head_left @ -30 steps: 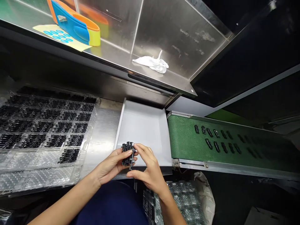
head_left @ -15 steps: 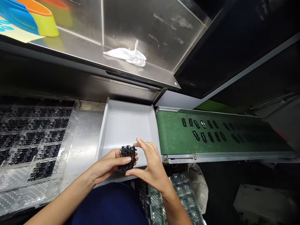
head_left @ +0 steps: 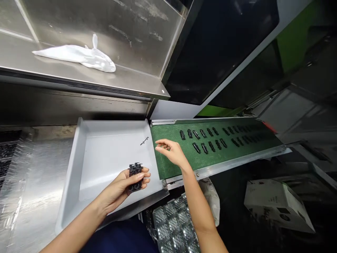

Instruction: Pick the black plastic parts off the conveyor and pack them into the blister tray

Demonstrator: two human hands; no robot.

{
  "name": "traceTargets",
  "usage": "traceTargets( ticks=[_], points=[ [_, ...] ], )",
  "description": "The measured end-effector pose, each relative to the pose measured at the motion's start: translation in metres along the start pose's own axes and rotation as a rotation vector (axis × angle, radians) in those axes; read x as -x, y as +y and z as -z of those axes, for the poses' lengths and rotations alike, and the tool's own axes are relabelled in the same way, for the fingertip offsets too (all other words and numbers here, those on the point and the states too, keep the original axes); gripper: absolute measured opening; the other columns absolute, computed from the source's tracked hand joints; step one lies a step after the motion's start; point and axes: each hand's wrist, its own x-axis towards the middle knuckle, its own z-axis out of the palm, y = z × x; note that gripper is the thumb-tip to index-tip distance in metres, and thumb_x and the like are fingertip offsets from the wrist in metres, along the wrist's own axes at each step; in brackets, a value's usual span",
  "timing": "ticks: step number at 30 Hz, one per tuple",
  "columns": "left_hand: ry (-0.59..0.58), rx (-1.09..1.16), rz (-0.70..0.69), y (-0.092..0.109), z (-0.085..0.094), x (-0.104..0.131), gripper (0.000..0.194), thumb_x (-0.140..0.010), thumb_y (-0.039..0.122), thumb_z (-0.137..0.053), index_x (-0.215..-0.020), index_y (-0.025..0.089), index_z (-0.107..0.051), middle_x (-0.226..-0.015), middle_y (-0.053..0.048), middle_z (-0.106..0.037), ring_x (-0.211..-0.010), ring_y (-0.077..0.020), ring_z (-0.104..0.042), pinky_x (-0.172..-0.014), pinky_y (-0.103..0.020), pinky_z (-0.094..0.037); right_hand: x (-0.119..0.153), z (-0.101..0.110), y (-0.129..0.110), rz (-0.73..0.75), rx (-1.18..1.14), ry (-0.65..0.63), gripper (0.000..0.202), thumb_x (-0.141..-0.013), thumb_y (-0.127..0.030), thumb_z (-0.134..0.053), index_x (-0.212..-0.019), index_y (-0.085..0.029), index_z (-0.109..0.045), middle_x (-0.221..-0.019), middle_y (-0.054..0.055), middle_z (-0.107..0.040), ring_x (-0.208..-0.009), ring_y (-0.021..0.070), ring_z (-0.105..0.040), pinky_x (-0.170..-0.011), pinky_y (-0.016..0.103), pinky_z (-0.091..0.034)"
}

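Observation:
My left hand (head_left: 131, 181) is closed around a stack of small black plastic parts (head_left: 135, 177), over the front of the grey-white tray (head_left: 105, 147). My right hand (head_left: 170, 151) is over the near end of the green conveyor belt (head_left: 164, 165), fingers loosely bent and apart, with nothing seen in them. To its left, a single thin black plastic part (head_left: 144, 141) appears at the tray's right side; whether it lies there or is in the air I cannot tell. Several black parts (head_left: 204, 148) rest in two rows along the belt.
A white glove-like cloth (head_left: 76, 58) lies on the steel shelf (head_left: 126, 82) above. Clear blister trays (head_left: 173, 225) stand below the belt's near end, beside a pale bag (head_left: 210, 196). A white box (head_left: 276, 203) sits lower right. At far left, a clear tray holds dark parts (head_left: 9, 151).
My right hand has left the stack and moved up and right to the belt. A single thin part now shows at the tray's right side. The view has swung right.

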Motion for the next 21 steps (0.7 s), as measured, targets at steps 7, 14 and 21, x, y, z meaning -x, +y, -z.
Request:
traceTargets(
  ticks=[7, 14, 21],
  points=[
    [0.168, 0.08, -0.004, -0.001, 0.039, 0.014, 0.021, -0.073, 0.017, -0.082, -0.093, 0.015, -0.076, -0.091, -0.007, -0.073, -0.079, -0.0161, -0.069, -0.074, -0.024, -0.06, -0.044, -0.082, 0.012, -0.181, 0.147, -0.068, 0.022, -0.09, -0.026, -0.061, -0.109, -0.02, -0.067, -0.098, 0.004, -0.071, -0.092, 0.018, -0.066, -0.086, 0.031, -0.049],
    [0.486, 0.195, -0.073, 0.004, 0.076, 0.057, 0.019, -0.076, 0.008, -0.077, -0.094, 0.013, -0.075, -0.092, -0.008, -0.074, -0.08, -0.019, -0.072, -0.073, -0.025, -0.062, -0.137, -0.187, 0.033, -0.485, 0.282, -0.11, 0.036, -0.093, -0.03, -0.061, -0.125, -0.016, -0.055, -0.131, 0.011, -0.055, -0.115, 0.0253, -0.057, -0.096, 0.048, -0.049],
    [0.607, 0.294, -0.218, 0.029, 0.107, 0.099, 0.02, -0.075, 0.01, -0.078, -0.093, 0.015, -0.075, -0.092, -0.007, -0.076, -0.081, -0.0173, -0.072, -0.073, -0.023, -0.061, -0.153, -0.236, 0.018, -0.383, 0.165, -0.16, 0.031, -0.092, -0.03, -0.062, -0.119, -0.015, -0.059, -0.127, 0.01, -0.057, -0.114, 0.025, -0.057, -0.097, 0.048, -0.047]
  ],
)
